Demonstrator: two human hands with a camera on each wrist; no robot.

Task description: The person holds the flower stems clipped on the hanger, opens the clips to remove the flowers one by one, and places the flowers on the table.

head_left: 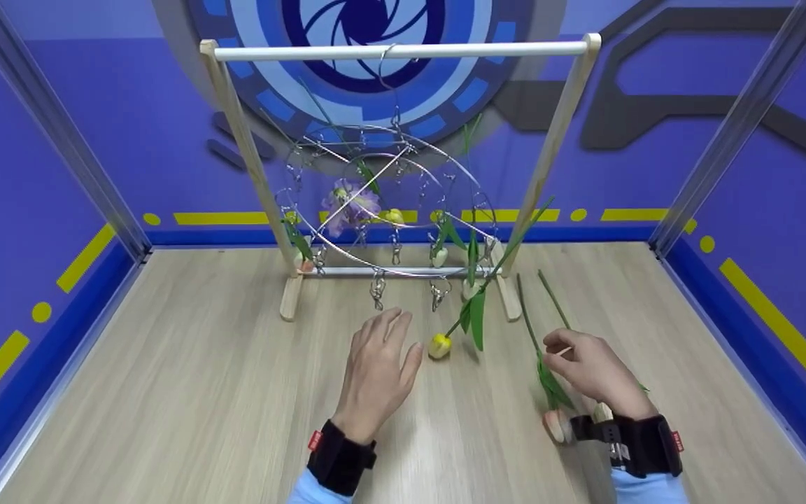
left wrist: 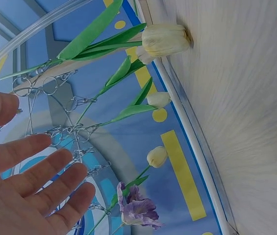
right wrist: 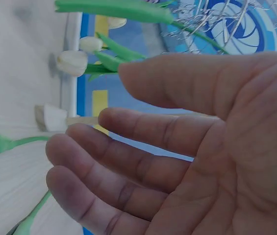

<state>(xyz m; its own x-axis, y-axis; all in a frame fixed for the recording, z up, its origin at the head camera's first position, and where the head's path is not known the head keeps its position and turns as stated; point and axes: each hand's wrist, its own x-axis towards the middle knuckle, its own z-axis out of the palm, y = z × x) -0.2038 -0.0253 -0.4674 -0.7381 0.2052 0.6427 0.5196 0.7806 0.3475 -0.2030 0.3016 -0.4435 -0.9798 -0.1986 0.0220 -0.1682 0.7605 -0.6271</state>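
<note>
My left hand [head_left: 375, 371] is raised in front of a wire clip hanger [head_left: 357, 260], fingers extended and holding nothing. Just right of it hangs a yellow tulip [head_left: 439, 346], head down and slanted, its stem passing the hanger's right side. In the left wrist view that stem meets a metal clip [left wrist: 45, 66]. My right hand [head_left: 599, 367], fingers loosely bent and empty, hovers over tulip stems on the table. A pinkish tulip [head_left: 555, 425] lies below it; another tulip head [head_left: 603, 413] is partly hidden by the wrist. Two front clips [head_left: 378, 288] dangle without flowers.
A wooden stand [head_left: 256, 161] carries the hanger on its white top bar [head_left: 305, 52]. A purple flower [head_left: 350, 203] and several tulips [head_left: 439, 257] hang head down among the clips. Printed blue panels [head_left: 46, 175] enclose the wooden tabletop [head_left: 186, 364] at the back and sides.
</note>
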